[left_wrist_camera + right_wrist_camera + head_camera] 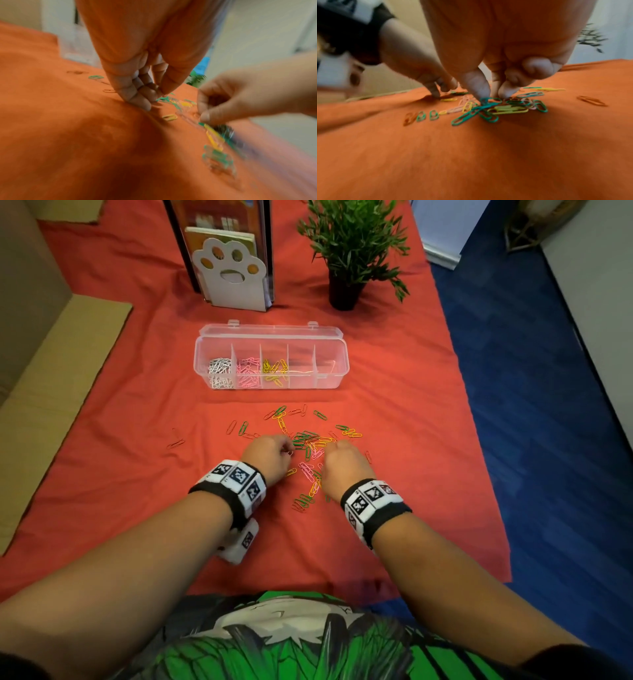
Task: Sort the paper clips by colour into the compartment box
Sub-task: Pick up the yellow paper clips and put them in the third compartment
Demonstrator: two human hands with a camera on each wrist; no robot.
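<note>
A clear compartment box lies open on the red cloth, with white, pink and yellow clips in its three left compartments. In front of it is a loose pile of paper clips, green, yellow, pink and red. My left hand is at the pile's left edge, thumb and curled fingers pinched together on the cloth around a small pale clip. My right hand is at the pile's right side. Its thumb and forefinger pinch a green clip on top of the heap.
A white paw-shaped bookend with books and a potted plant stand behind the box. Flattened cardboard lies along the left. The cloth ends at the right over blue floor. Stray red clips lie left of the pile.
</note>
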